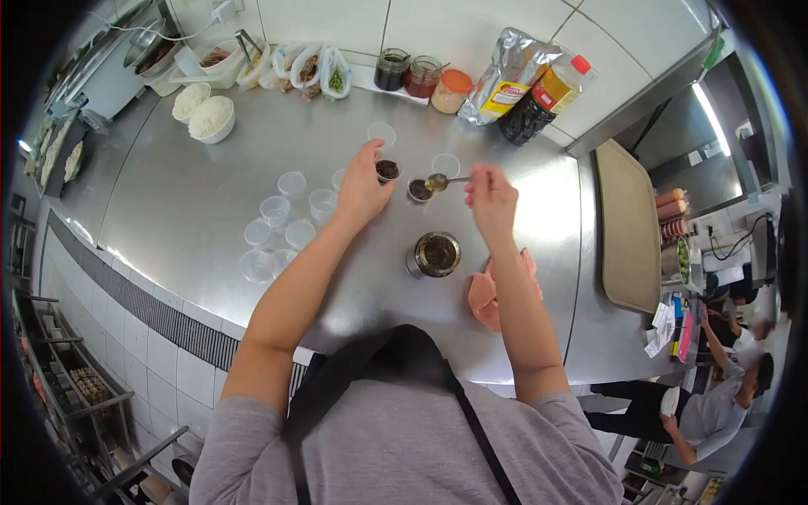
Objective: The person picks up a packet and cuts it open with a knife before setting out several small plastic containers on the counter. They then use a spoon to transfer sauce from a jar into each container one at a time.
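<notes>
My left hand [365,187] grips a small clear plastic cup [387,171] with dark sauce in it, its fingers closed round the side. In my right hand [491,200] is a metal spoon [438,182], its bowl over the rim of a second sauce-filled cup [419,191]. Nearer to me stands an open glass jar [433,254] of dark, oily sauce. Several clear cups [274,210] are spread to the left of my left hand. Round clear lids [381,134] lie beyond the filled cups. Beneath my right forearm is a crumpled pink cloth [485,299].
Along the tiled wall stand sauce jars [392,69], a silver pouch [507,77], a dark sauce bottle [545,101] and tied plastic bags [305,67]. Two white bowls [211,119] sit at back left. A tan tray [627,227] is at right. Other people [715,412] stand farther right.
</notes>
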`<state>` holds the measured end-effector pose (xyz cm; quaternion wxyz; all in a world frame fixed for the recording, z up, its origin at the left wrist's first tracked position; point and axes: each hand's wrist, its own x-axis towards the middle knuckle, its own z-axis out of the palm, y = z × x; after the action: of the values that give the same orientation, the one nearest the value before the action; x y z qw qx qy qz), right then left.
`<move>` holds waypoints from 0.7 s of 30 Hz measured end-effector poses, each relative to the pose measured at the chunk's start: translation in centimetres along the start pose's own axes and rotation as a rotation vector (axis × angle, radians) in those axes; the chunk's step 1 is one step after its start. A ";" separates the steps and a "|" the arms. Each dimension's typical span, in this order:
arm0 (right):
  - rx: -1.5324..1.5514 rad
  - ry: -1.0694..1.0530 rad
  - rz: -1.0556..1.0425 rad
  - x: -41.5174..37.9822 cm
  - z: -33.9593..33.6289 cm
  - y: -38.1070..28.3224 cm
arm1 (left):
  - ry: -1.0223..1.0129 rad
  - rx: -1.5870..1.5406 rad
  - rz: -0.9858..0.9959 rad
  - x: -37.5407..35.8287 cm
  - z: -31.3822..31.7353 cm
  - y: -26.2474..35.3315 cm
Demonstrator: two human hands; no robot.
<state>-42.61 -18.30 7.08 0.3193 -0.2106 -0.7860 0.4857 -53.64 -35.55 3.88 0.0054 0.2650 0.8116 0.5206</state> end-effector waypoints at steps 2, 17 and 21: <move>-0.172 -0.078 -0.138 0.4 0.9 0.4 | -0.070 0.120 -0.025 1.0 1.1 -0.7; 0.114 -0.108 0.257 -0.2 1.6 1.9 | -0.043 0.115 0.058 -3.1 3.4 0.2; 0.321 -0.052 0.410 -0.7 1.7 2.2 | -0.073 0.030 -0.018 -2.9 3.4 0.3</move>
<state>-43.30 -18.86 4.31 0.2232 -0.2996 -0.6477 0.6640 -50.06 -33.92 1.78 0.0356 0.2765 0.8210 0.4982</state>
